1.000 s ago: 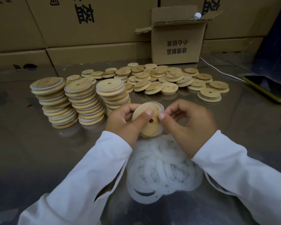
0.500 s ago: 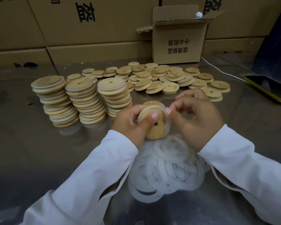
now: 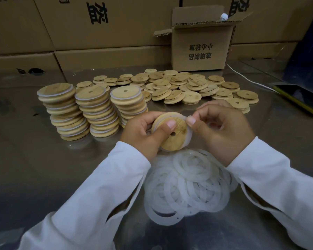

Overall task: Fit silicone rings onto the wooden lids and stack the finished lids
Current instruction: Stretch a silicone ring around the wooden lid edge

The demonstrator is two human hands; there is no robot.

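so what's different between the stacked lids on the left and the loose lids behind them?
The stacked lids stand in three tall columns, while the loose lids lie scattered in a low, overlapping heap. The stacked lids carry white rings at their edges, and the loose lids show none. Both are round wooden discs with a small hole.

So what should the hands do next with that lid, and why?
Probably the right hand should slide its pinch further round the rim, pressing the silicone ring down. The left hand grips the wooden lid, and the ring sticks out loose at the lid's right edge, so it looks not fully seated yet.
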